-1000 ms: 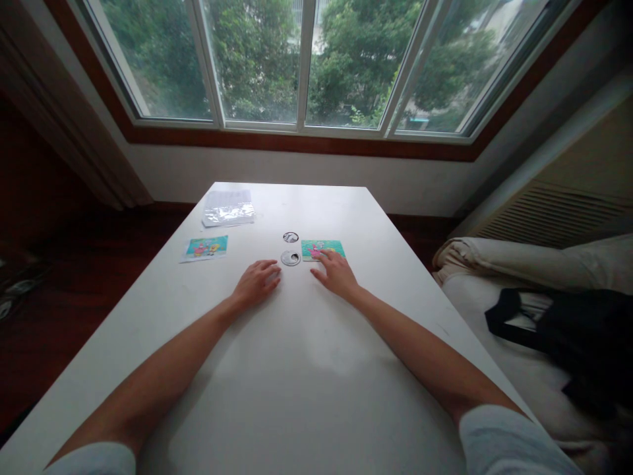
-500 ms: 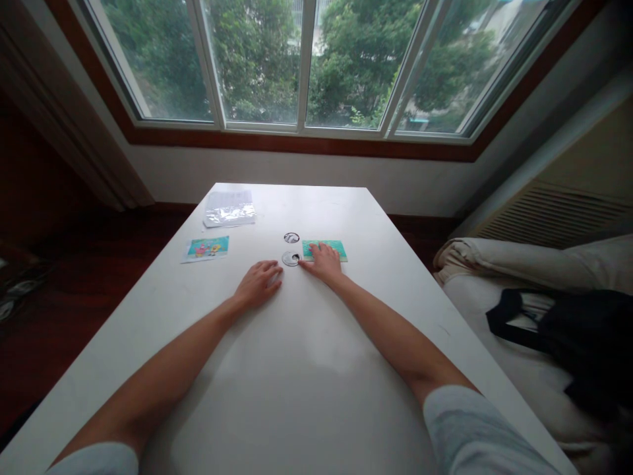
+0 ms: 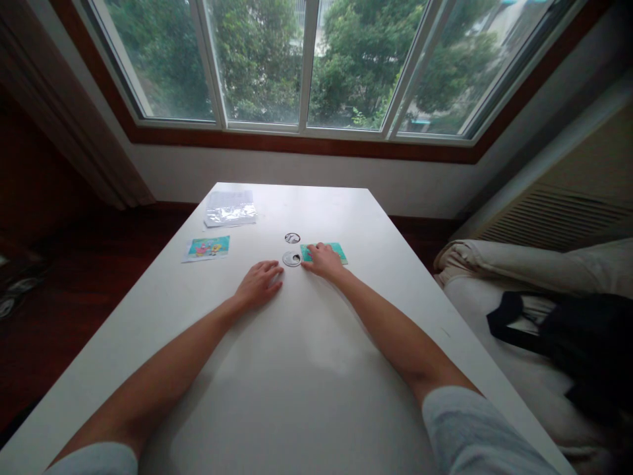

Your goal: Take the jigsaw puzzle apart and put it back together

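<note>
My left hand [image 3: 260, 284] rests on the white table [image 3: 291, 369], palm down with its fingers loosely apart. It holds nothing, and its fingertips lie just left of a flat round metal-looking disc [image 3: 291, 259]. My right hand [image 3: 324, 260] lies over a green patterned card [image 3: 337, 249], fingers spread on its surface. The thumb points left, close to the right edge of the disc. Part of the card is hidden under that hand. Beyond the disc is a second round piece [image 3: 292, 238], dark and silver.
A picture card with cartoon figures [image 3: 210, 247] lies at the left. Behind it is a clear plastic bag [image 3: 231, 208] with papers. A window [image 3: 301, 79] faces the table, and a sofa [image 3: 499, 330] with a black bag [image 3: 583, 336] stands at the right.
The green card has turned slightly and shifted a little left under my right hand, nearer the disc. My left hand stays in place.
</note>
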The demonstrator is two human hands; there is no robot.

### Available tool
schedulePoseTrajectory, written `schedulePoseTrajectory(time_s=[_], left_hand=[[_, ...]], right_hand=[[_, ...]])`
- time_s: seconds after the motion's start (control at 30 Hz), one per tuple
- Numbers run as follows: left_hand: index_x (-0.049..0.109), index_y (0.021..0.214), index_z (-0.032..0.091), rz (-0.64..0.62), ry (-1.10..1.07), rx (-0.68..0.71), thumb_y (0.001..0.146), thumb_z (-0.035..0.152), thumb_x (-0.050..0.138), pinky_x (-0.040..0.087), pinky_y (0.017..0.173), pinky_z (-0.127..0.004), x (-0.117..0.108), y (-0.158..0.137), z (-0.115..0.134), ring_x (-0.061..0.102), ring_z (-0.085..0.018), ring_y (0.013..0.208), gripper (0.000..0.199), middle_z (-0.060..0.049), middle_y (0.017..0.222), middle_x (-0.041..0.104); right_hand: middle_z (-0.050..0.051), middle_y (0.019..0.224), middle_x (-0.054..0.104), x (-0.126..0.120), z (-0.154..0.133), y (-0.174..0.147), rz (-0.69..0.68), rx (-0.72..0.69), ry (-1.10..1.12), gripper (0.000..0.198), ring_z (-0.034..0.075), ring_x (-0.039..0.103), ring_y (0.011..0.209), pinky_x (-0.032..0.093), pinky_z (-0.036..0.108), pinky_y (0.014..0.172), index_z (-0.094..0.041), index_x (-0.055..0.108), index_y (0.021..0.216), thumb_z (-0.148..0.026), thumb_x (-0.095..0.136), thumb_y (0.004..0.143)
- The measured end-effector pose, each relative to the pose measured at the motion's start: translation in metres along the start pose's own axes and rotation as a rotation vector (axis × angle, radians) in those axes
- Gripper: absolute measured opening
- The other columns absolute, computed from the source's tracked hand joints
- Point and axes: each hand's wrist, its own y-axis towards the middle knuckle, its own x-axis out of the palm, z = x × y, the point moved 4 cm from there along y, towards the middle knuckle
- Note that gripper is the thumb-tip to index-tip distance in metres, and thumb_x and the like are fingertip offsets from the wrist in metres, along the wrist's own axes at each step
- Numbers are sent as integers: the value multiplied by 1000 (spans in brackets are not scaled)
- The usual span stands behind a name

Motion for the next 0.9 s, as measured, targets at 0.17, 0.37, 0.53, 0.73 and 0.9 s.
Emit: schedulePoseTrajectory(time_s=[0.17, 0.37, 0.53, 0.73, 0.9], left_hand=[[63, 137, 26, -2, -6, -8, 96, 37, 54, 38, 120, -49, -1, 0, 1, 49, -28, 137, 43, -9, 148, 56], [62, 137, 24, -1, 3, 5, 97, 38, 53, 39, 120, -48, -2, 0, 2, 50, -28, 137, 43, -9, 148, 56], [63, 136, 24, 2, 3, 15, 98, 38, 53, 39, 120, -47, -1, 1, 1, 50, -27, 137, 42, -9, 148, 56], [63, 136, 25, 6, -1, 6, 97, 38, 54, 39, 120, -48, -2, 1, 1, 49, -27, 137, 42, -9, 148, 55], [63, 136, 24, 6, -7, 13, 98, 38, 54, 39, 119, -48, -2, 1, 1, 49, -28, 137, 42, -9, 148, 55]], right_hand=[[16, 134, 58, -9, -3, 3, -79, -59, -26, 57, 34, 57, 123, 51, 42, 95, -24, 55, 138, -50, 65, 89], [16, 131, 60, -15, -11, 2, -125, -107, -68, 57, 34, 65, 111, 53, 41, 87, -22, 53, 133, -46, 68, 84], [17, 129, 61, -9, -19, -5, -102, -87, -85, 48, 33, 64, 112, 53, 41, 87, -22, 49, 133, -37, 62, 89], [18, 123, 64, -1, -22, -17, 27, -20, -90, 36, 31, 63, 109, 50, 42, 86, -21, 48, 134, -17, 36, 100], [18, 125, 63, -1, -18, -23, 64, -52, -101, 29, 31, 58, 114, 47, 41, 93, -18, 57, 126, -24, 42, 101]])
